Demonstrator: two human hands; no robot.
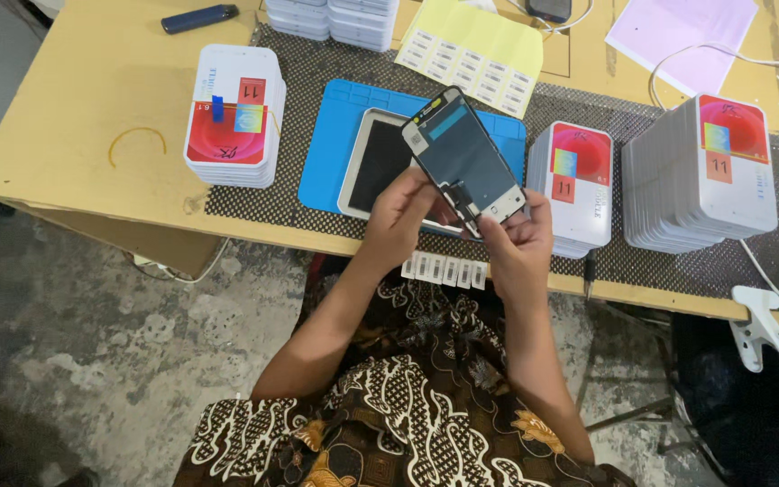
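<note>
**Both hands on the phone screen panel, over the blue mat**

Closest to the camera you're sitting in that brown-and-cream batik cloth, forearms reaching up from it. Your left hand is pinching the lower left edge of a phone screen panel, and your right hand is gripping its lower right corner, fingers curled around the little flex cable end. You're holding the panel tilted, raised just above the table edge, back side facing you.

Right behind it a second screen is lying flat on the blue work mat. A strip of small white labels is sitting at the table edge between your wrists. Stacks of white boxes with red labels are standing around: one to the left, one just right of the panel, a bigger row further right. A yellow sheet of stickers is lying beyond the mat, and a dark blue pen-like thing is resting at the far left of the wooden table.
</note>
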